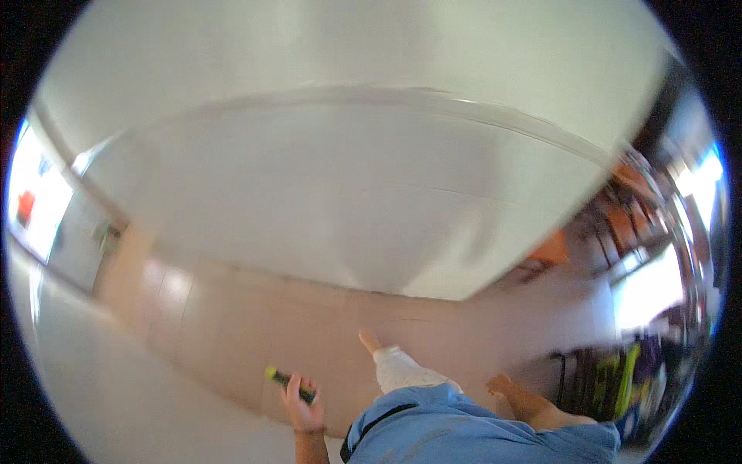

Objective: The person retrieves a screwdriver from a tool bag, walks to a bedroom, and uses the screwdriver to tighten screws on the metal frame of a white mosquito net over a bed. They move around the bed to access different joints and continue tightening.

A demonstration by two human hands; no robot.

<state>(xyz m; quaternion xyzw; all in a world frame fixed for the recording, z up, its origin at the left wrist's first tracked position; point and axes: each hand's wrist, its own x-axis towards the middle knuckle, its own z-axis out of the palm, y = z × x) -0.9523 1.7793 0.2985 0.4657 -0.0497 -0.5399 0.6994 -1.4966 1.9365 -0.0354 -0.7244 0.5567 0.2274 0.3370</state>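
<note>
Head view: L hand (pixel 304 402) grasps a dark, stubby handheld item (pixel 283 380), fingers curled round its middle; the lime-yellow end (pixel 270 373) pokes out up-left of the fingers, a dark bit shows on their other side. Item's held low over the tiled floor (pixel 232 325), L of the blue shirt (pixel 471 429). R hand (pixel 502 384) hangs on the other side of the shirt, well apart from L; its fingers are small & blurred, so can't tell if clenched, loose or holding smth. Btwn the two hands, a bit fwd of the L fingers: a foot (pixel 369 339) & a whitish trouser leg (pixel 406 371). Beyond the fingers of both hands, a big pale wall (pixel 332 193) meets the floor. To the R of the R fingers, nearby: a dark rack (pixel 591 379) w/ a lime-green item (pixel 627 379), details blurred. Further off, fwd-R of those fingers: orange seats (pixel 550 249). Far fwd-L of the L fingers: a bright window-like area (pixel 39 182), washed out, w/ a red patch (pixel 26 206).
</note>
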